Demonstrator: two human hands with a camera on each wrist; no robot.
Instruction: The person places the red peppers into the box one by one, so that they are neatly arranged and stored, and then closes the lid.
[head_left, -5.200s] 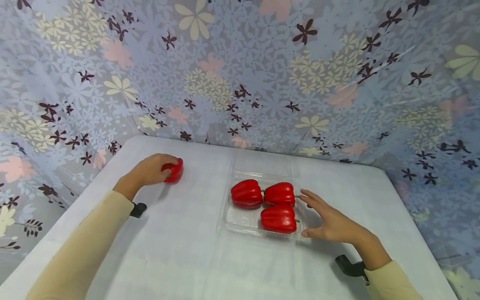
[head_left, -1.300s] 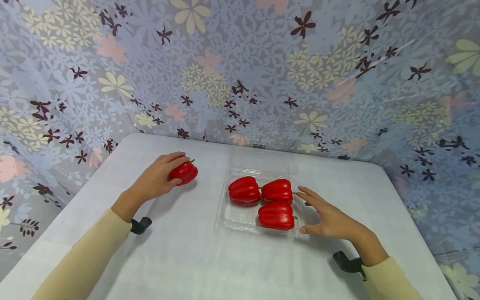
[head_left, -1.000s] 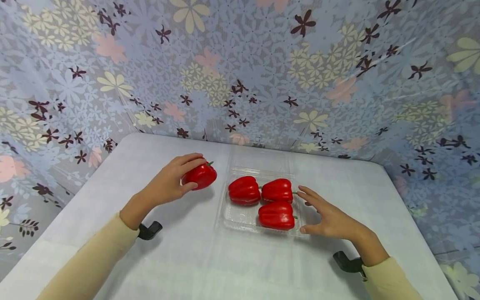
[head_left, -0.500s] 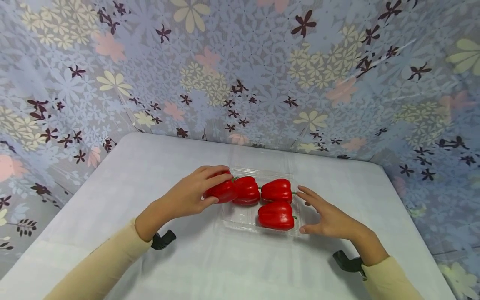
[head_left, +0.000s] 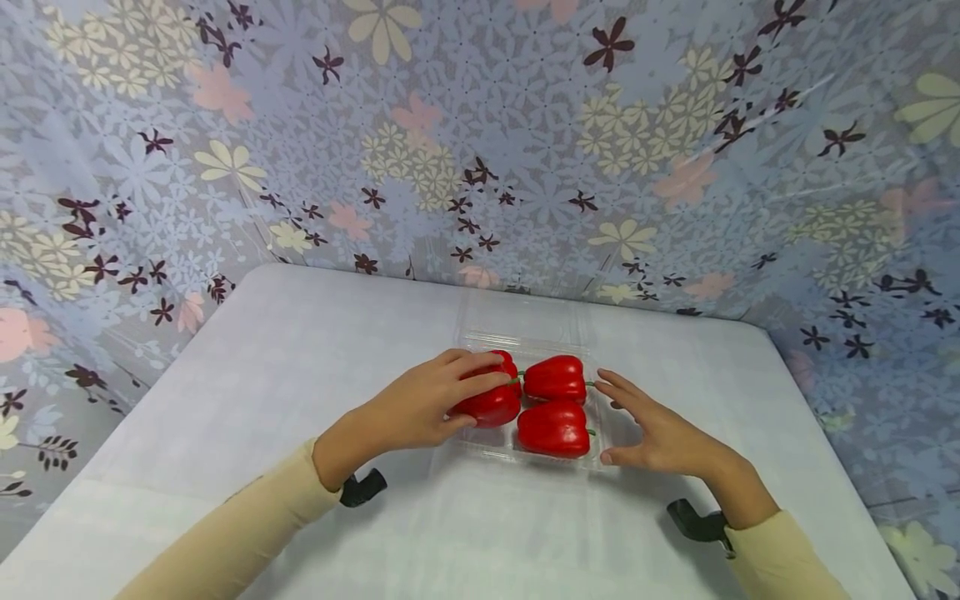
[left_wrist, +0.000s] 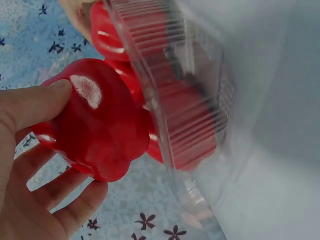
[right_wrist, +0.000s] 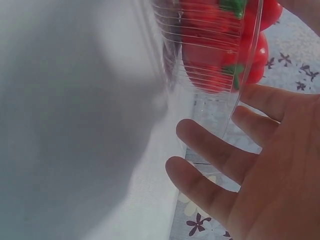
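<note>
My left hand [head_left: 416,406] grips a red bell pepper [head_left: 491,408], thumb on one side and fingers across the other. That pepper is over the left part of a clear plastic container [head_left: 487,452], and in the left wrist view the held pepper [left_wrist: 107,117] shows just above the rim. Inside lie a back right bell pepper [head_left: 555,379] and a front right bell pepper [head_left: 553,429], green stems to the right. Another at the back left is mostly covered by my left fingers. My right hand [head_left: 663,437] holds nothing, its spread fingers beside the container's right wall.
The container's clear lid [head_left: 521,318] lies folded back behind it. A white cloth [head_left: 337,325] covers the table, which ends at a flowered backdrop [head_left: 480,150]. Black camera mounts, one on the left wrist [head_left: 362,487] and one on the right [head_left: 697,522], stick out below the sleeves.
My left hand has picked the bell pepper up from the table's left side and carried it right, over the container's left part. The right hand has stayed in place.
</note>
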